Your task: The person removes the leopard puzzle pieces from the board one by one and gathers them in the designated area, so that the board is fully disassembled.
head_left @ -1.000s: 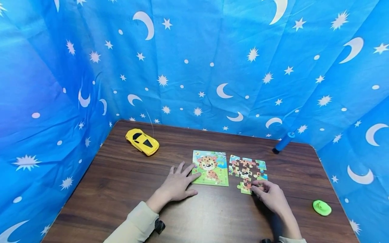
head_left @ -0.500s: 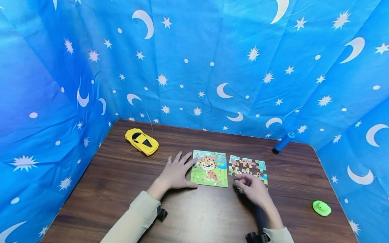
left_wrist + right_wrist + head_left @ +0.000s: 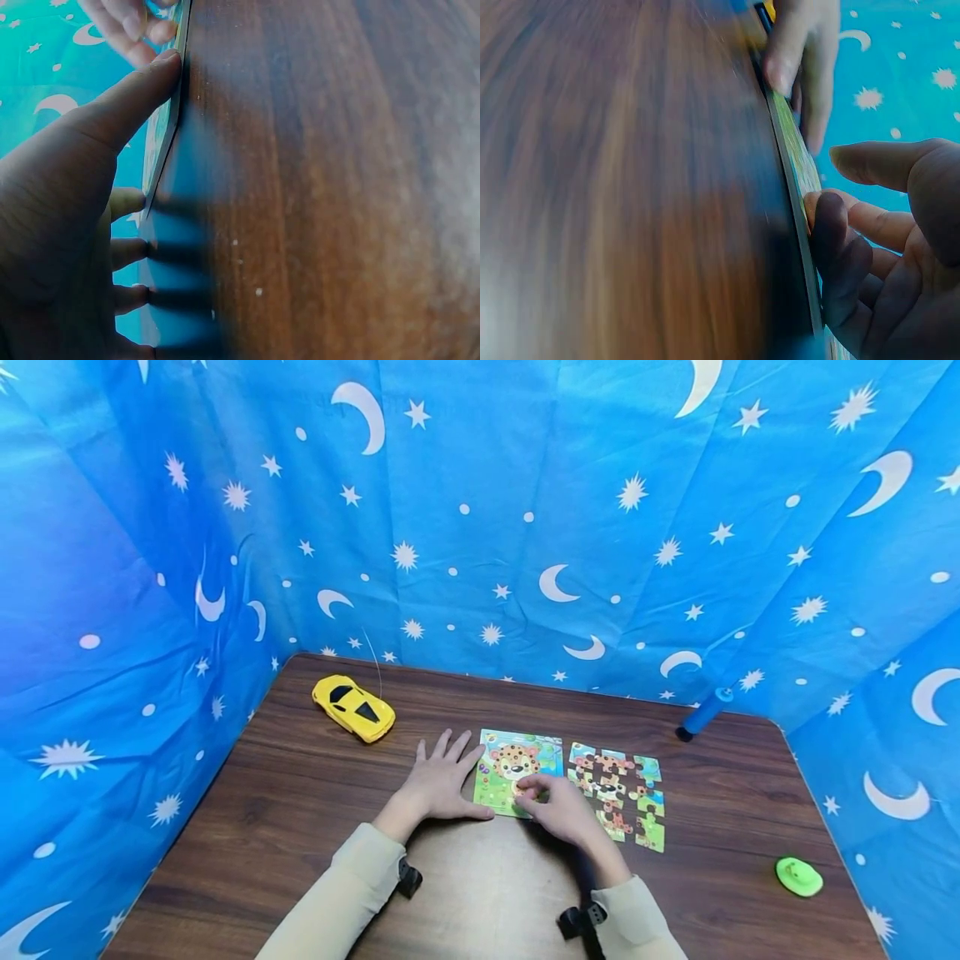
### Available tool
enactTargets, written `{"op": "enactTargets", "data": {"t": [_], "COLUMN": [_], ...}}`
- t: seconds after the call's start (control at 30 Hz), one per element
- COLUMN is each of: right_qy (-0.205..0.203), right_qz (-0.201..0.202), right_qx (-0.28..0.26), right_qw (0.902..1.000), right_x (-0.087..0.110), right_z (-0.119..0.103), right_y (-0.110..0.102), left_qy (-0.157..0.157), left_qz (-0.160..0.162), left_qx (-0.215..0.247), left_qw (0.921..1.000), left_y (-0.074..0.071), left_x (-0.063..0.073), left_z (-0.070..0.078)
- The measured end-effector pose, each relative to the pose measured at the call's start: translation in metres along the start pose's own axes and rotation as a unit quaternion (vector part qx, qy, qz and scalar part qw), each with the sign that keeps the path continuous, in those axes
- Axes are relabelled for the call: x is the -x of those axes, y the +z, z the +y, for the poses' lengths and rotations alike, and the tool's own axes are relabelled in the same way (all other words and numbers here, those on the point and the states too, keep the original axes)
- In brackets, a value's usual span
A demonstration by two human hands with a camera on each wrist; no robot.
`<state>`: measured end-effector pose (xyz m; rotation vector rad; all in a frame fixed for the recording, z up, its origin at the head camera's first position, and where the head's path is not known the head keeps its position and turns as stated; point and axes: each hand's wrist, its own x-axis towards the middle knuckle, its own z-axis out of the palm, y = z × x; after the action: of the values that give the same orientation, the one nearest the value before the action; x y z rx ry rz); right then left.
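A square puzzle board [image 3: 491, 793] with a spotted leopard cub lies on the brown table. My left hand [image 3: 441, 785] lies spread along its left side, with the thumb [image 3: 154, 82] at the near edge. Over the lower right of the board is my right hand [image 3: 561, 808], fingers bent down to it. In the right wrist view a fingertip [image 3: 812, 206] meets the board's edge, and the thumb stands apart with nothing seen in between. To the right, several loose puzzle pieces [image 3: 649, 832] are laid out in rows; the right hand hides the lower left of that layout.
A yellow toy car [image 3: 354, 708] with an antenna stands at the back left. At the back right is a blue cylinder with a dark end [image 3: 702, 716]. A small green hat-shaped thing [image 3: 798, 877] lies near the right edge. Blue star-and-moon cloth [image 3: 480, 510] hangs behind the table.
My right hand has moved left from the loose pieces onto the board, uncovering the lower right piece. The left hand has stayed at the board's left side, shifting only slightly.
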<state>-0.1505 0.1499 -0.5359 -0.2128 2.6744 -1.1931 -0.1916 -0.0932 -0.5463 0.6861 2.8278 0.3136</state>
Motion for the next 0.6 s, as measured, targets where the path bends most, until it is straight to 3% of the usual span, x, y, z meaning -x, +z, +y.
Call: {"op": "enactTargets", "data": {"t": [0.13,0.3,0.6], "right_qy": [-0.01,0.006,0.018], "right_qz": [-0.011,-0.01,-0.012], "right_qx": [0.012,0.022,0.012], "right_qw": [0.9998,0.9997,0.9997], "right_x": [-0.005,-0.007,-0.009], "right_z": [-0.01,-0.015,-0.013], "right_y": [0.009,0.013,0.015], "left_qy": [0.0,0.004,0.005], "left_qz": [0.005,0.011,0.01], "left_qx": [-0.005,-0.002,-0.002], "left_qw": [1.0,0.9999,0.9999], "left_y": [0.002,0.003,0.003], "left_x": [-0.001,-0.002,0.0], "left_z": [-0.001,-0.001,-0.001]}}
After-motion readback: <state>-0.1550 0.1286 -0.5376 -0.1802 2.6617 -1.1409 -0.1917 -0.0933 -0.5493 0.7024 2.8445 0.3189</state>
